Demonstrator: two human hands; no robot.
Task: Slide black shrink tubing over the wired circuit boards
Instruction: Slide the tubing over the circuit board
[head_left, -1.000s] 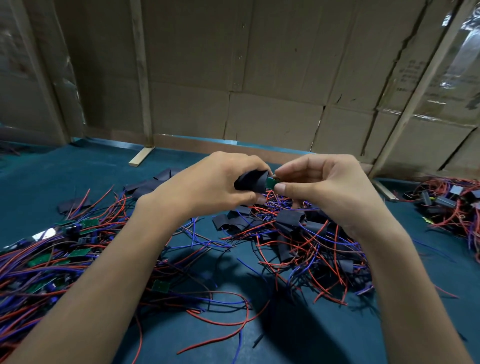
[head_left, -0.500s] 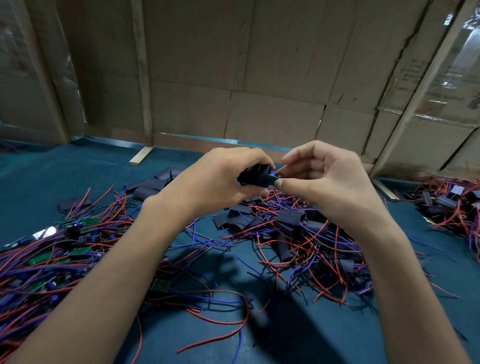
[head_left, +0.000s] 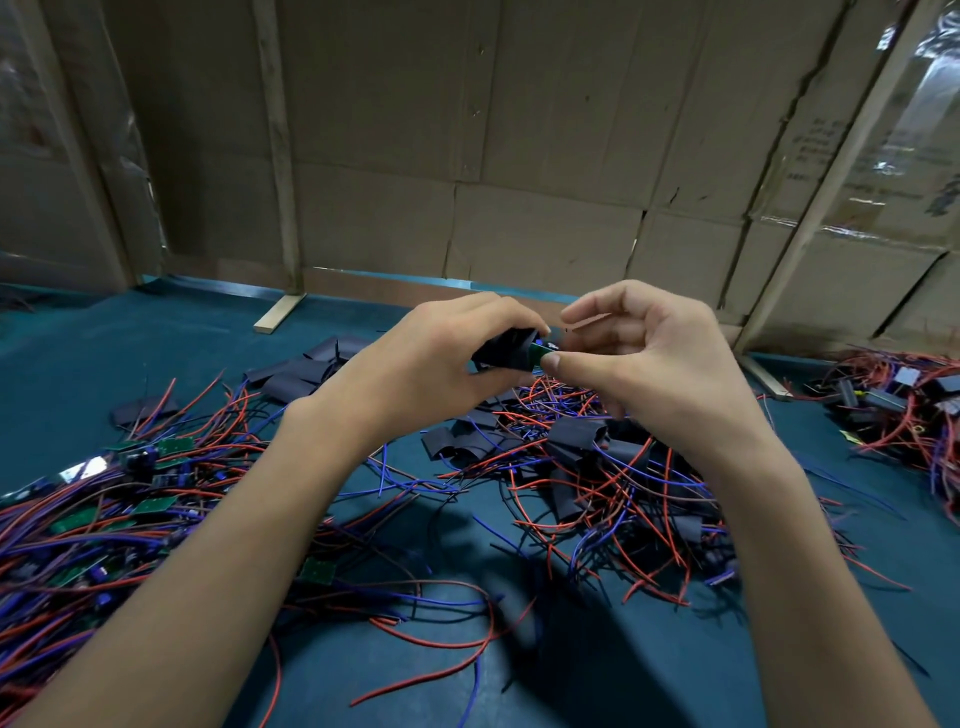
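Observation:
My left hand (head_left: 441, 364) grips a piece of black shrink tubing (head_left: 501, 349) above the table. A green circuit board (head_left: 537, 356) sticks out of the tube's right end, and my right hand (head_left: 644, 364) pinches that end between thumb and a finger, its other fingers raised and loosely curled. Most of the board is hidden inside the tube. Below lie a pile of bare green boards with red and blue wires (head_left: 104, 514) at the left and a heap of sleeved boards and loose tubing pieces (head_left: 597, 467) in the middle.
Flat black tubing pieces (head_left: 306, 371) lie behind my left wrist. Another wire heap (head_left: 904, 405) sits at the far right. The blue table mat (head_left: 78, 364) ends at a cardboard wall (head_left: 519, 156) with wooden battens. A wood block (head_left: 278, 312) lies by the wall.
Both hands have risen a little with the tube. My right hand's upper fingers have lifted and spread apart, while thumb and finger still hold the board's end.

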